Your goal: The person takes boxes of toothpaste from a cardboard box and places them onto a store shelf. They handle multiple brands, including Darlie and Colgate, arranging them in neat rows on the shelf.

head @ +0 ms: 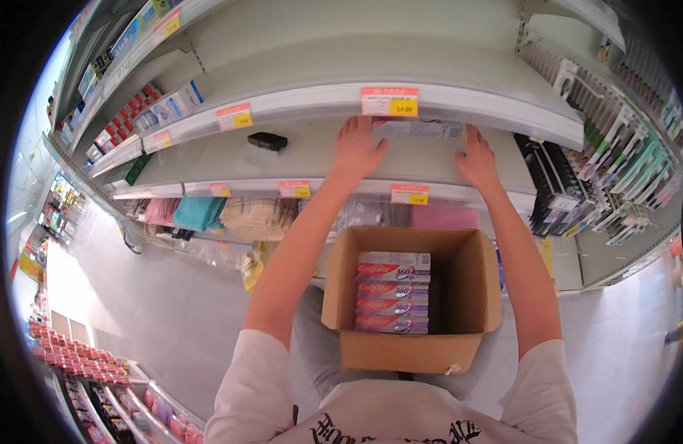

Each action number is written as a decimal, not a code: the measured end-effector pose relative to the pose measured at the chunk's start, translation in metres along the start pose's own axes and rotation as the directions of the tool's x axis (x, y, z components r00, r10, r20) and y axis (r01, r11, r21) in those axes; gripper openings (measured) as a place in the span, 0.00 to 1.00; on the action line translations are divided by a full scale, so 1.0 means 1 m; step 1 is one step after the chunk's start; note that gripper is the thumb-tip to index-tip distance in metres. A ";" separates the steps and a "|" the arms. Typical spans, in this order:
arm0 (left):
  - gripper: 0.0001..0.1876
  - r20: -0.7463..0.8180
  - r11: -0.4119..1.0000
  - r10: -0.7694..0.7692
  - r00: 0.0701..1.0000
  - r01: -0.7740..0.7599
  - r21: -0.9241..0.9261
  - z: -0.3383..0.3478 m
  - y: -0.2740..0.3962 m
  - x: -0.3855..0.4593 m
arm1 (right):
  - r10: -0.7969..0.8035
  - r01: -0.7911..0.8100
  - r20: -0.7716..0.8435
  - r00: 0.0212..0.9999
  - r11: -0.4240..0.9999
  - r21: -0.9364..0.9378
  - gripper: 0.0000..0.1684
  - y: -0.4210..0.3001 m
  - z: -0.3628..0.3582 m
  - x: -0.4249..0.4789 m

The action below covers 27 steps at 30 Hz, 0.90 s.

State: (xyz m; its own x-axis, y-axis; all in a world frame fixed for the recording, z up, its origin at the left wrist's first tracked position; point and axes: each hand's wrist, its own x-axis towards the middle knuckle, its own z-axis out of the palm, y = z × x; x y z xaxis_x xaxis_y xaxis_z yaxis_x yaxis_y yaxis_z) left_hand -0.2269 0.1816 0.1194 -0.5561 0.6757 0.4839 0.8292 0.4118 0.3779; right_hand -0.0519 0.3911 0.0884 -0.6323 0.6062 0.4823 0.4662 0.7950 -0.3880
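My left hand (359, 147) is at the left end of a toothpaste box (416, 128) on the middle shelf, beneath the upper shelf's edge. Its thumb stands apart from the other fingers. At the box's right end is my right hand (479, 157), fingers apart. Whether either palm or fingertip touches the box cannot be told; the shelf edge partly hides it. Below, an open cardboard carton (411, 352) rests at my lap. Several Colgate toothpaste boxes (393, 291) are stacked in its left part.
A small black object (267, 141) lies on the middle shelf (219, 166). Folded towels (199, 212) fill part of the shelf below. Toothbrush packs (624, 150) hang at the right, beside black boxes (547, 183). Price tags line the upper shelf edge (308, 102).
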 end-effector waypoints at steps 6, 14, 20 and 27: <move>0.54 0.051 0.994 -0.011 0.999 0.017 -0.109 0.023 -0.016 -0.005 | -0.106 0.111 0.077 0.991 0.992 -0.062 0.47 0.010 0.012 -0.003; 0.53 0.153 0.982 -0.072 0.986 0.097 -0.161 0.016 -0.006 -0.007 | -0.125 0.107 0.169 0.978 0.988 0.115 0.47 0.009 0.007 -0.006; 0.55 0.135 0.983 -0.005 0.991 0.030 -0.183 0.019 -0.013 -0.006 | -0.114 0.107 0.171 0.979 0.993 0.047 0.47 0.017 0.016 -0.002; 0.53 0.136 0.989 -0.046 0.990 0.064 -0.130 0.017 -0.007 -0.009 | -0.072 0.055 0.235 0.969 0.996 0.075 0.47 0.012 0.009 -0.005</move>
State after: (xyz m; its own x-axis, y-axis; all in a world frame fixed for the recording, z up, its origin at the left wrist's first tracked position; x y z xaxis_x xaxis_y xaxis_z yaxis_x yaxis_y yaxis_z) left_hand -0.2272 0.1834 0.0987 -0.5808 0.7328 0.3546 0.7778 0.3709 0.5075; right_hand -0.0487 0.3971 0.0739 -0.7917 0.5258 0.3110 0.3825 0.8236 -0.4187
